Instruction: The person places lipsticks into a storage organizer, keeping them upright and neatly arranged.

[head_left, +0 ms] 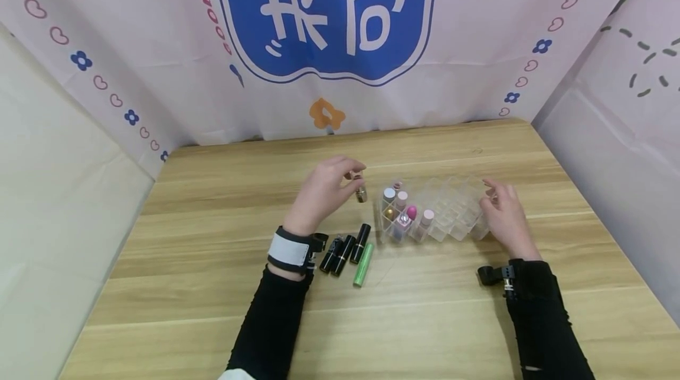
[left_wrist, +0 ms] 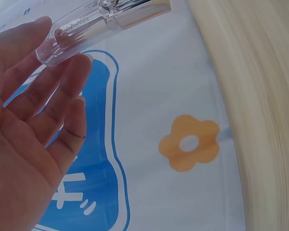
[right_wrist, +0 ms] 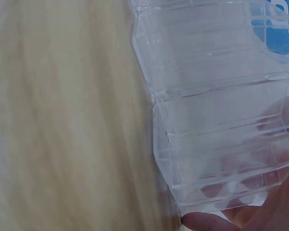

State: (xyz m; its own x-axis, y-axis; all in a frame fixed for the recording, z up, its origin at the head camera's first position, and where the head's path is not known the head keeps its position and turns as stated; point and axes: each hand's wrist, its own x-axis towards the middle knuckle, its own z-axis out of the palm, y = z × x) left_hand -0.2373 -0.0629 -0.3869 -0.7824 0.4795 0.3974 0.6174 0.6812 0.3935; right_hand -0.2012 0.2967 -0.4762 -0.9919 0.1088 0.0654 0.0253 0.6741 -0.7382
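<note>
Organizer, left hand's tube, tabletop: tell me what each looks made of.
Organizer: probably glossy clear plastic; transparent walls, bright edges. Tube: transparent glossy end, plastic or glass; mirrored end, perhaps metal. Tabletop: satin, wood or laminate, given the streaky grain.

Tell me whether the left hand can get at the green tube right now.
Probably, once freed: the left hand pinches a clear-ended tube, but the green tube lies nearby on the table, uncovered.

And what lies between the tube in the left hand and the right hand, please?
The clear rack, with small cosmetics in its left part, lies between the tube and the right hand; the head view shows this.
</note>
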